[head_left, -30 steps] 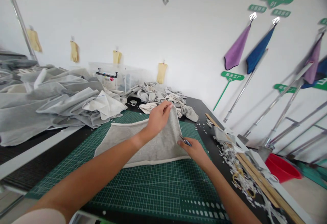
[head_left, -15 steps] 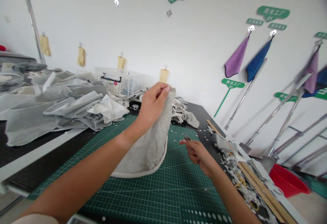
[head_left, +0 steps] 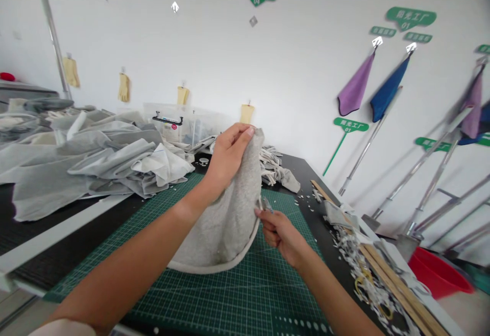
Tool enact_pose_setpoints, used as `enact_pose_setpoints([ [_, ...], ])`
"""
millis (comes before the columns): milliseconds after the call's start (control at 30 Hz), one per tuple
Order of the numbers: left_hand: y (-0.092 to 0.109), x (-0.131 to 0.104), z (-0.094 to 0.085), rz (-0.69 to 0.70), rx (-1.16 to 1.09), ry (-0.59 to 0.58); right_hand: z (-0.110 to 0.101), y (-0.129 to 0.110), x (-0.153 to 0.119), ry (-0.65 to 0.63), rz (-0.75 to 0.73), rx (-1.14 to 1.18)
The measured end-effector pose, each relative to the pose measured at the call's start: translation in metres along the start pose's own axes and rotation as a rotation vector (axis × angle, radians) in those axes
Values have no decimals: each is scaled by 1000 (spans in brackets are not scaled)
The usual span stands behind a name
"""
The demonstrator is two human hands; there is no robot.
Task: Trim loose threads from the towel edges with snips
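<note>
My left hand (head_left: 229, 154) pinches the top corner of a grey fabric piece (head_left: 233, 218) and holds it up. The fabric hangs down, with a pale, thick trimmed edge curving along its bottom and right side. My right hand (head_left: 281, 231) is closed at that right edge, its index fingertip and thumb against the trim. A small shiny metal tool (head_left: 267, 204) pokes out above the fingers; most of it is hidden, so its kind is unclear. Beneath both hands lies a green cutting mat (head_left: 283, 285) with a printed grid.
Grey and white fabric pieces (head_left: 111, 157) are heaped at the left, and a smaller scrap pile (head_left: 281, 172) sits behind the mat. Clear plastic bins (head_left: 172, 126) stand at the back. Wooden strips (head_left: 398, 285), cut scraps and yellow-handled scissors (head_left: 363, 280) lie along the right edge.
My right hand has moved left and slightly down to the fabric's right edge, from apart to touching it. My left hand keeps its pinch in nearly the same place.
</note>
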State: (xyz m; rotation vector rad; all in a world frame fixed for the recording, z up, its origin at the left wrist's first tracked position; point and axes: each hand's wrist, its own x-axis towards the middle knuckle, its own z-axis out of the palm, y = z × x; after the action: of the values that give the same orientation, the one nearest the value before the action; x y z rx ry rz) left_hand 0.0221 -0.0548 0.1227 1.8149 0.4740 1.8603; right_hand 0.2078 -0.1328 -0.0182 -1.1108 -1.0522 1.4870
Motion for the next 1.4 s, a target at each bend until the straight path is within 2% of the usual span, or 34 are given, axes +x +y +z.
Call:
enact_pose_setpoints([
  [133,12,10,-17,65,4,90,-20,-37,-6,199,-209,37],
  [200,24,14,-25,96,-7,115,-23,-59,-13,267,-335,46],
  [300,45,17,-35,123,-53,130,-16,-90,-32,293,-517,38],
  [467,81,18,-58,202,-72,201,9,-133,-77,312,-721,17],
  [533,87,19,-72,176,-15,206,14,-142,-89,300,-765,40],
  [600,83,22,-85,101,56,164,14,-142,-94,280,-750,79],
  [667,67,28,-96,-8,153,76,10,-133,-87,282,-675,108],
  [767,21,33,-103,-275,388,-137,-6,-99,-60,299,-493,92],
  [867,-39,26,-95,-631,699,-483,-27,-49,-24,275,-311,4],
  [900,-59,20,-89,-684,790,-594,-33,-31,-13,298,-281,-27],
  [1033,-122,-17,-46,-633,738,-735,-49,21,13,303,-147,-102],
  [1100,-143,-39,-18,-601,587,-826,-50,33,16,257,-129,-133],
  [1133,-151,-51,-4,-564,413,-878,-49,36,16,232,-131,-150],
  [1200,-164,-73,21,-513,179,-890,-48,37,15,192,-144,-179],
  [1267,-172,-90,38,-500,60,-895,-47,37,14,180,-158,-190],
  [1333,-177,-100,46,-530,-18,-944,-48,38,15,188,-160,-185],
  [1400,-180,-105,45,-583,-89,-1011,-48,39,17,202,-149,-177],
])
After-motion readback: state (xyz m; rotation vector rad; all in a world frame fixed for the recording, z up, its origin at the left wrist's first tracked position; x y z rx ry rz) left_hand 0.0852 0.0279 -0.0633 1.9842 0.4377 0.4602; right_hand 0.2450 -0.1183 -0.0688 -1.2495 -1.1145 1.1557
